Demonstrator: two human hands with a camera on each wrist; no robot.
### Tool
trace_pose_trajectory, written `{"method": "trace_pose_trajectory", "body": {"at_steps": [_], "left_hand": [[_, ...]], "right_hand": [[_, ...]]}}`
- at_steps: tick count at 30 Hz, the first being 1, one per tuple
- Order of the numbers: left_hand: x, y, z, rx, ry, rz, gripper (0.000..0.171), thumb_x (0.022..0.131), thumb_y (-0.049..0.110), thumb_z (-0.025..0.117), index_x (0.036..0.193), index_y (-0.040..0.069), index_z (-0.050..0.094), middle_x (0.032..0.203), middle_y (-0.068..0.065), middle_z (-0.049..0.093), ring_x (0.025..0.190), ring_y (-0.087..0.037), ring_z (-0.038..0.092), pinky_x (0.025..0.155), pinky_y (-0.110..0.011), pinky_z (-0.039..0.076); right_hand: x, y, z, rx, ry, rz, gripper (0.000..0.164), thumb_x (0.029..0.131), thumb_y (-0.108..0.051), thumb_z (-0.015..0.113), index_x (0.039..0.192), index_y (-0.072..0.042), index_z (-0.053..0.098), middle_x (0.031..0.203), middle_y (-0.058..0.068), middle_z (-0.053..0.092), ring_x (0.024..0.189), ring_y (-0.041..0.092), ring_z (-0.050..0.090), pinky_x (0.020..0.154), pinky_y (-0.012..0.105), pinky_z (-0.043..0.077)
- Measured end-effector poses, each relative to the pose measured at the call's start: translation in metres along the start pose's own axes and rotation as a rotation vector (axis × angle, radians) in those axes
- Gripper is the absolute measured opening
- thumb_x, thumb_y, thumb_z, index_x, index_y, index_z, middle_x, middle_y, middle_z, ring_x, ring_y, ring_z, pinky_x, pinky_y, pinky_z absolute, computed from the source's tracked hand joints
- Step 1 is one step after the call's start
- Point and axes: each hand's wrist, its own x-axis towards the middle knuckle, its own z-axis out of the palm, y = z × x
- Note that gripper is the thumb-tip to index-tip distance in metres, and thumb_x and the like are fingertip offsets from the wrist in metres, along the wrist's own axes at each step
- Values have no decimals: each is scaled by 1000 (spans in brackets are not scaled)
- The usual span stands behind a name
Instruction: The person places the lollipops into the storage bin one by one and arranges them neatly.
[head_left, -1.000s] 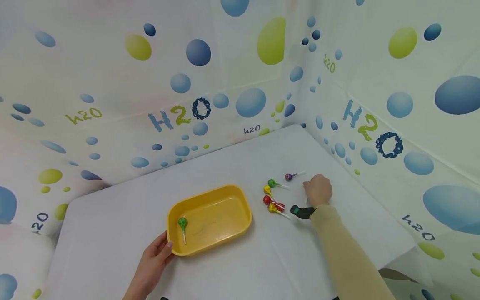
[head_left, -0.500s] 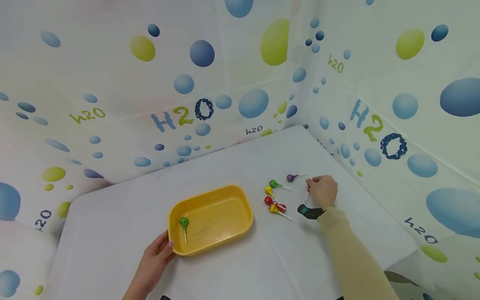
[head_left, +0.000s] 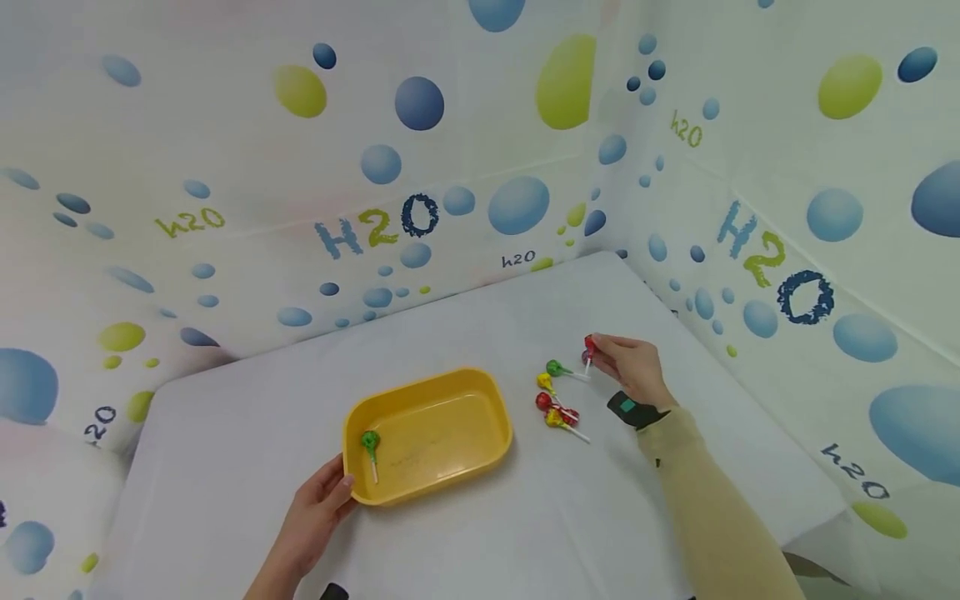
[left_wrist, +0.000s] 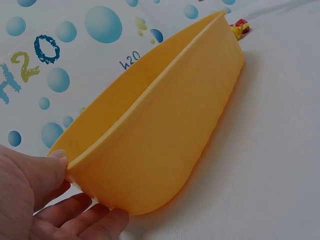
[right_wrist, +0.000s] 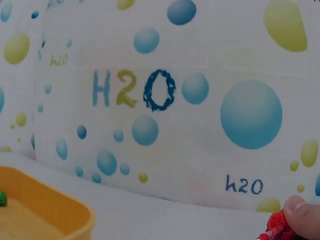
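In the head view my left hand (head_left: 315, 510) grips the near left corner of a yellow plastic tray (head_left: 442, 446). The left wrist view has the thumb at the rim and the other fingers against the outer wall. A green lollipop (head_left: 371, 443) lies inside the tray, by its left end. My right hand (head_left: 633, 367) pinches a red lollipop (head_left: 589, 342), its white stick pointing down. The wrapper (right_wrist: 276, 226) shows by the thumb in the right wrist view. Right behind it, a purple lollipop (head_left: 586, 357) is partly hidden.
Right of the tray, several lollipops lie on the white tabletop (head_left: 517, 517): a green one (head_left: 554, 367), a yellow one (head_left: 545, 382), red ones (head_left: 543, 402) and another yellow one (head_left: 554, 417). Walls printed with bubbles (head_left: 518, 206) stand behind and to the right.
My right hand has picked up the red lollipop and moved it left, over by the purple one. The left hand stays on the tray; the view has shifted slightly.
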Motion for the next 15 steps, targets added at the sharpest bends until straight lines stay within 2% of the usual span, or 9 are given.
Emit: {"method": "trace_pose_trajectory", "body": {"at_steps": [7, 15], "left_hand": [[-3, 0, 0, 0, 9, 22, 59, 109, 9, 45, 160, -5, 19, 164, -30, 27, 147, -41, 40, 102, -30, 57], [-8, 0, -1, 23, 28, 54, 58, 109, 11, 46, 160, -4, 22, 163, -30, 31, 144, -42, 45, 106, -38, 54]], "right_hand": [[-9, 1, 34, 2, -148, 70, 57, 100, -28, 65, 148, 0, 51, 91, -7, 72, 79, 4, 69, 78, 13, 59], [-14, 14, 82, 10, -243, 101, 50, 101, -21, 65, 144, 1, 55, 95, -4, 73, 84, 8, 69, 81, 16, 61]]}}
